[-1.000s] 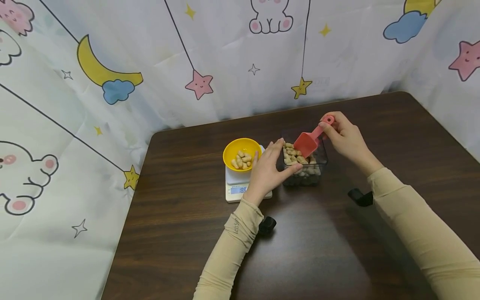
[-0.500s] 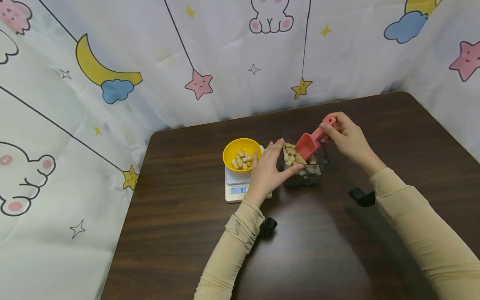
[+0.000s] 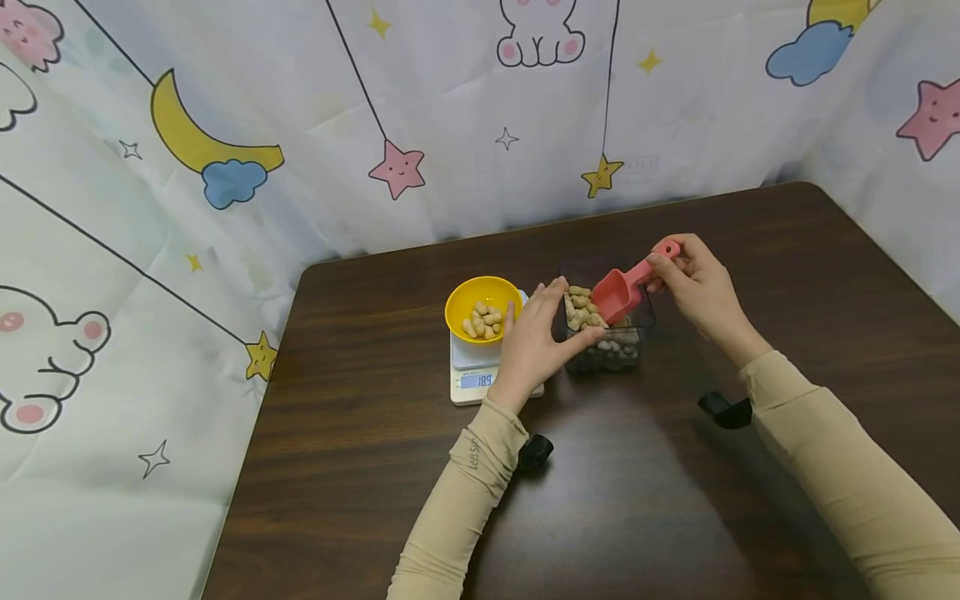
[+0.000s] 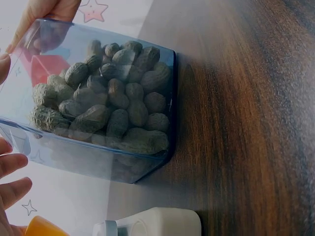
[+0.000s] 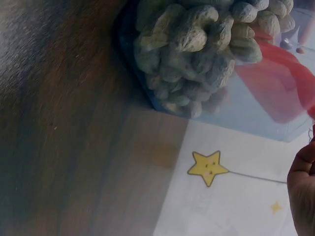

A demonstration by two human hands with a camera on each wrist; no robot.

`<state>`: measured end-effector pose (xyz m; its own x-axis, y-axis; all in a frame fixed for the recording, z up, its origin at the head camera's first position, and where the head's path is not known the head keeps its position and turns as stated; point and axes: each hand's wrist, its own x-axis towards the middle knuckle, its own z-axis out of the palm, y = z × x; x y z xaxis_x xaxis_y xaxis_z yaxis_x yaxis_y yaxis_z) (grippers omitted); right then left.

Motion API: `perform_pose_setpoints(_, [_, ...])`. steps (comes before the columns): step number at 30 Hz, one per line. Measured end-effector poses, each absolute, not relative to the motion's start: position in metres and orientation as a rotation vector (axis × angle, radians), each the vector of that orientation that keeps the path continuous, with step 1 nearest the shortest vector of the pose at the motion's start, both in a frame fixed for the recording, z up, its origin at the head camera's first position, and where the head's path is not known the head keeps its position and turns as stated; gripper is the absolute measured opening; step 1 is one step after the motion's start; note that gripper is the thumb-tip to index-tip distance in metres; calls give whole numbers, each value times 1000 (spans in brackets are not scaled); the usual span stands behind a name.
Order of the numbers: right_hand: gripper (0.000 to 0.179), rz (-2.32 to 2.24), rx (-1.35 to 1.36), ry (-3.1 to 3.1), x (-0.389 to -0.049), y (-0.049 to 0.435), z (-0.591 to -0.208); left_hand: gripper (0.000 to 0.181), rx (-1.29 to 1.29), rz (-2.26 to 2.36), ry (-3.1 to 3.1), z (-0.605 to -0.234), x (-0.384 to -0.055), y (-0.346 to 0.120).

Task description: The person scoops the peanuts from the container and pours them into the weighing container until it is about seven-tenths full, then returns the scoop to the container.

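My right hand (image 3: 701, 287) pinches the handle of a pink-red scoop (image 3: 615, 296), whose blade dips in among unshelled peanuts (image 3: 581, 308) in a clear, bluish plastic box (image 4: 83, 160). In the right wrist view, the scoop (image 5: 273, 81) shows through the box wall beside the peanuts (image 5: 197, 39). Left of the box, my left hand (image 3: 528, 346) rests at its rim, thumb along the front edge and extended fingers at the left side. Close beside that hand, a yellow bowl (image 3: 454, 321) with several peanuts stands on a white digital scale (image 3: 468, 357).
The dark wood-grain table (image 3: 360, 400) carries the box and scale. Behind it hangs a white curtain (image 3: 465, 92) printed with stars, moons and bears. Black camera mounts (image 3: 535, 452) are worn at both wrists.
My right hand has lowered slightly and shifted right with the scoop, tilting its handle flatter. The scale's reading has gone from about 188 to 189. My left hand stays where it was.
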<state>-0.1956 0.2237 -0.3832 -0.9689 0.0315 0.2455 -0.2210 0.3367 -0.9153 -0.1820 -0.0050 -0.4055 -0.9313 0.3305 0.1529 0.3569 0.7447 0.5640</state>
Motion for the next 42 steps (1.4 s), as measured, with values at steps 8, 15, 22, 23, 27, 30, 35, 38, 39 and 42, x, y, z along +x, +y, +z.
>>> perform_pose_setpoints(8, [19, 1721, 305, -2353, -193, 226, -385, 84, -556, -954, -2914, -406, -182, -5])
perform_pose_setpoints(15, [16, 1898, 240, -2227, -192, 224, -386, 85, -552, -939, -2918, -406, -182, -5])
perform_pose_setpoints(22, [11, 1976, 131, -2145, -191, 224, -388, 84, -558, -943, -2917, -405, -182, -6])
perform_pose_setpoints(23, [10, 1979, 109, -2144, -191, 224, -387, 84, -561, -944, -2915, -405, -182, -6])
perform_pose_setpoints(27, [12, 1882, 4, -2241, -190, 224, -385, 84, -566, -950, -2912, -404, -182, -6])
perform_pose_setpoints(30, [14, 1831, -42, -2287, -189, 222, -381, 84, -563, -951, -2915, -404, -182, -5])
perform_pose_setpoints(35, [13, 1830, -14, -2257, -186, 219, -379, 85, -557, -945, -2926, -403, -182, -5])
perform_pose_setpoints(38, [13, 1902, 52, -2195, -185, 220, -382, 85, -558, -946, -2924, -403, -183, -5])
perform_pose_setpoints(39, [13, 1928, 72, -2175, -185, 221, -383, 85, -558, -946, -2922, -403, -183, -5])
perform_pose_setpoints(42, [14, 1990, 109, -2126, -185, 224, -387, 84, -559, -943, -2914, -404, -183, -5])
